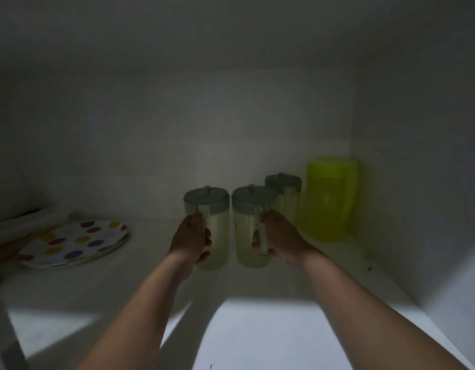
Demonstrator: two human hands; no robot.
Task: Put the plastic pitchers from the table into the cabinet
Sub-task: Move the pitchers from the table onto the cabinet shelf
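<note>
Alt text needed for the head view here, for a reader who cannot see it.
Inside a dim white cabinet, the left hand and right hand each grip the handle of a lidded clear pitcher: left pitcher, right pitcher. A third lidded pitcher and a yellow-green container stand behind at right; spotted plates lie at left.

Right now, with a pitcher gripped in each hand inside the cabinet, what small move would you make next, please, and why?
Probably let go of both handles and draw back: the left hand pitcher and the right hand pitcher seem to stand upright on the shelf, beside a third pitcher.
</note>
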